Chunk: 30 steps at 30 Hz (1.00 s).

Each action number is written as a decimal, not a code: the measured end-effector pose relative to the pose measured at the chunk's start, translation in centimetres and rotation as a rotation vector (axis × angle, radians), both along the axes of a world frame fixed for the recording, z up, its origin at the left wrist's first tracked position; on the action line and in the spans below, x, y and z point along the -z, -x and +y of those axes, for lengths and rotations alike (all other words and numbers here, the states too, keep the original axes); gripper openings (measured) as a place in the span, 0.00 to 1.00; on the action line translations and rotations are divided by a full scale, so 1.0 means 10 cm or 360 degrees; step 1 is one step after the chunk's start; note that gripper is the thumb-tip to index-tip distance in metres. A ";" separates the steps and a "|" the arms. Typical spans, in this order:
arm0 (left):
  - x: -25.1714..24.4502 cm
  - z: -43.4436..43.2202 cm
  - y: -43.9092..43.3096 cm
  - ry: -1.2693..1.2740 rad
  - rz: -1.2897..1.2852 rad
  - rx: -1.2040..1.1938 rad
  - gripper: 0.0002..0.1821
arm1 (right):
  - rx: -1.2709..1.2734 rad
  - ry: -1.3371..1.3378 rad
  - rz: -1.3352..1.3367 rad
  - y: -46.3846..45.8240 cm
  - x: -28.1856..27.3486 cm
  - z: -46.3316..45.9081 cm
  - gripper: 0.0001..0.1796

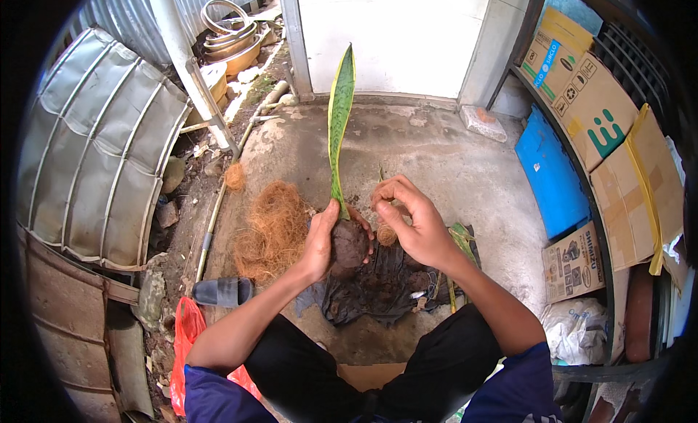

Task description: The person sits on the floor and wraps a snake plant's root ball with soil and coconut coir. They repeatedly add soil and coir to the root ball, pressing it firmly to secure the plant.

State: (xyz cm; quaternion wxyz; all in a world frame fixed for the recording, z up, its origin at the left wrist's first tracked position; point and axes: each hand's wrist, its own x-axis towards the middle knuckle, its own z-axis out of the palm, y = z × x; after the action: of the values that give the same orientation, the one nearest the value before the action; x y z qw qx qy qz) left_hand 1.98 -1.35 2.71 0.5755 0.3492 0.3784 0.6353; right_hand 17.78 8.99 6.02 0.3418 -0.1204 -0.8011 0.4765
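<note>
My left hand holds a ball of dark soil from which one upright snake plant leaf, green with yellow edges, rises. Just to the right, my right hand is raised with thumb and fingers bent close together; whether something thin is between them I cannot tell. Below both hands a black plastic sheet with loose soil lies on the concrete. A small ball of brown fibre shows beside my right hand. A loose heap of coconut fibre lies left of my left hand.
A grey slide sandal and a red plastic bag are at the left. More cut leaves lie at the sheet's right side, with string near them. Cardboard boxes and a blue plastic container stand along the right.
</note>
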 end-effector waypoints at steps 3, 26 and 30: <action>0.01 -0.02 0.04 0.0000 0.0106 0.0072 0.36 | 0.0030 0.0038 -0.0117 -0.01 -0.06 -0.03 0.06; 0.02 0.00 0.06 0.0129 0.0423 0.0111 0.37 | -0.0071 -0.0136 -0.0269 -0.01 -0.09 -0.05 0.09; 0.12 0.01 0.12 0.0141 0.0438 0.0150 0.36 | -0.0072 -0.0253 -0.0323 -0.01 -0.11 -0.05 0.07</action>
State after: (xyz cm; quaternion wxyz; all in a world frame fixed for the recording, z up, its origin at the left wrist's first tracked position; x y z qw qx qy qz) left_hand 0.83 -1.26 1.55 0.5622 0.4247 0.4645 0.5365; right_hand 17.88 8.52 7.09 0.2566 -0.1222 -0.8693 0.4044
